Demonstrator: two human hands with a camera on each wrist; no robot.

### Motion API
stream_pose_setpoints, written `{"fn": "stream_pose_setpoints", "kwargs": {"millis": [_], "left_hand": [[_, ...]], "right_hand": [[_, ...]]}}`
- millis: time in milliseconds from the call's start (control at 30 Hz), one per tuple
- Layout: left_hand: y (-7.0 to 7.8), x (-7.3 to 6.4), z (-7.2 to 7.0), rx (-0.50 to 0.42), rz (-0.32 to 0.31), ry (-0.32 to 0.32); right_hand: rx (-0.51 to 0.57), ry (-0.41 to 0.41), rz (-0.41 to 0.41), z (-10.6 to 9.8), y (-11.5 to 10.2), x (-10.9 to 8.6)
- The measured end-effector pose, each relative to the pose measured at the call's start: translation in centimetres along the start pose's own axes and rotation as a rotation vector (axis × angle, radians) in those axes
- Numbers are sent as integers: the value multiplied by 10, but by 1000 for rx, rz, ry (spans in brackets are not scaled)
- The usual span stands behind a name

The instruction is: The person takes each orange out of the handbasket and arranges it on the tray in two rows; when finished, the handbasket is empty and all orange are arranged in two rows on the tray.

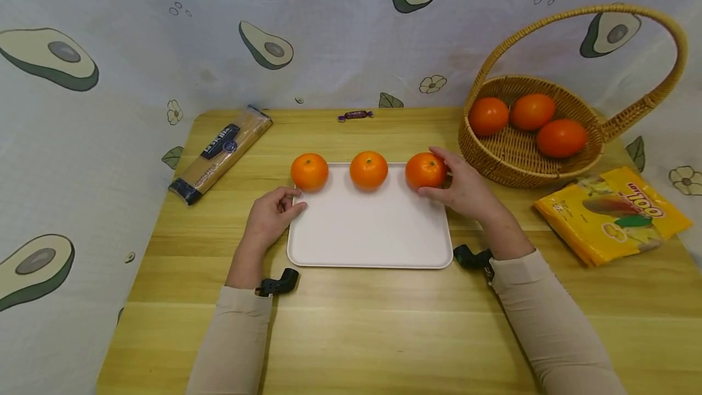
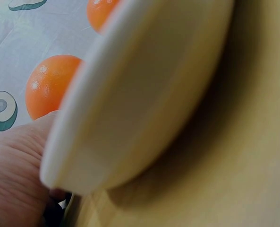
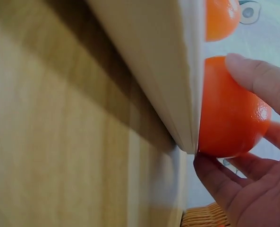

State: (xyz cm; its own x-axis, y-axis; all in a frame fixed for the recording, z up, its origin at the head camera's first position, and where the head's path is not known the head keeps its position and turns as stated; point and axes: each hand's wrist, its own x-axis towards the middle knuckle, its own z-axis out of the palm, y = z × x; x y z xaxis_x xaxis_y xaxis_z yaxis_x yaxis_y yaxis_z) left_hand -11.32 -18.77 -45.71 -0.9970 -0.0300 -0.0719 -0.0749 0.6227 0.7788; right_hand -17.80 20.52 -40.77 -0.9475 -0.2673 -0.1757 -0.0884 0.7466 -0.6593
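A white rectangular tray (image 1: 368, 230) lies in the middle of the table. Along its far edge stand a left orange (image 1: 309, 172), a middle orange (image 1: 368, 170) and a right orange (image 1: 425, 170). My right hand (image 1: 465, 189) holds the right orange from its right side, thumb at the near side and fingers round the back. In the right wrist view that orange (image 3: 232, 111) sits at the tray's corner. At the tray's left edge my left hand (image 1: 269, 217) grips the rim, thumb on top, close to the left orange. The tray hides part of this hand in the left wrist view.
A wicker basket (image 1: 496, 166) with a tall handle holds three more oranges at the back right. Before it lies a yellow snack packet (image 1: 614, 215). A pasta pack (image 1: 221, 154) lies back left, and a purple wrapped candy (image 1: 355, 116) near the far edge.
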Motion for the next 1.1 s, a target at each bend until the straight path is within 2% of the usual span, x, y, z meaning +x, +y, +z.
{"fn": "stream_pose_setpoints", "kwargs": {"millis": [200,467,633,733,933,1100], "left_hand": [[0,0,1,7,2,4],[-1,-1,2,7,4,3],[0,-1,1,5,20,15],[-1,0,1,6,34,20],[-2,0,1,7,58,23],[-1,0,0,4,49,21]], "right_hand": [[9,22,-15,0,1,-1],[26,17,4,0,1,-3],[36,56,-14,-5,-7,-9],[14,92,-40,-12,-16,-15],[-64,198,-144,-33,-32,-35],[-157,257,-179,-60,-29,-45]]}}
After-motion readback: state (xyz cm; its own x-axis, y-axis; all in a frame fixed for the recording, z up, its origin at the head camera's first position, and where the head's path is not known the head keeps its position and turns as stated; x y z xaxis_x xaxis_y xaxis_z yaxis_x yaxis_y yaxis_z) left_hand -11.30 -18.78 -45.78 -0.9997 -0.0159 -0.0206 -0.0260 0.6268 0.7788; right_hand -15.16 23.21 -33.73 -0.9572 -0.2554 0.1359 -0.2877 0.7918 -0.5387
